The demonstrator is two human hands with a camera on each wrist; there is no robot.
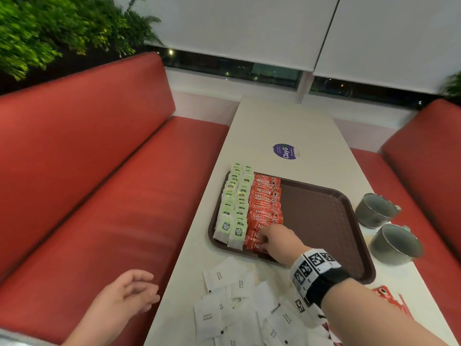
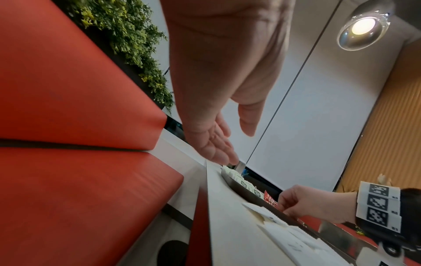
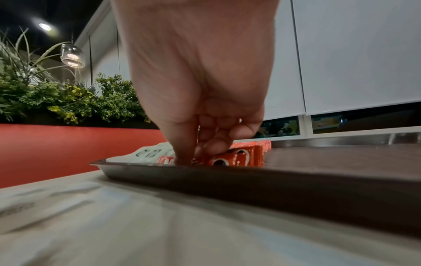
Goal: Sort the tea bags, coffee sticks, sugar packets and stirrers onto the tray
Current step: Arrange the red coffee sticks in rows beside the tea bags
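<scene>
A brown tray point(image 1: 324, 216) lies on the white table. Two rows of green-and-white tea bags point(image 1: 234, 206) fill its left side, with a row of red coffee sticks point(image 1: 265, 203) beside them. My right hand point(image 1: 268, 239) is at the near end of that row, and its thumb and fingers pinch a red coffee stick point(image 3: 237, 158) low on the tray point(image 3: 318, 180). My left hand point(image 1: 134, 290) hovers over the red bench, left of the table, its fingers point(image 2: 218, 144) loose and holding nothing. White sugar packets point(image 1: 234, 295) lie scattered on the table near me.
Two grey cups point(image 1: 376, 209) point(image 1: 395, 243) lie on their sides right of the tray. More red packets point(image 1: 389, 295) show behind my right forearm. A purple sticker point(image 1: 285, 151) marks the table beyond the tray. Red benches flank the table; the tray's right half is bare.
</scene>
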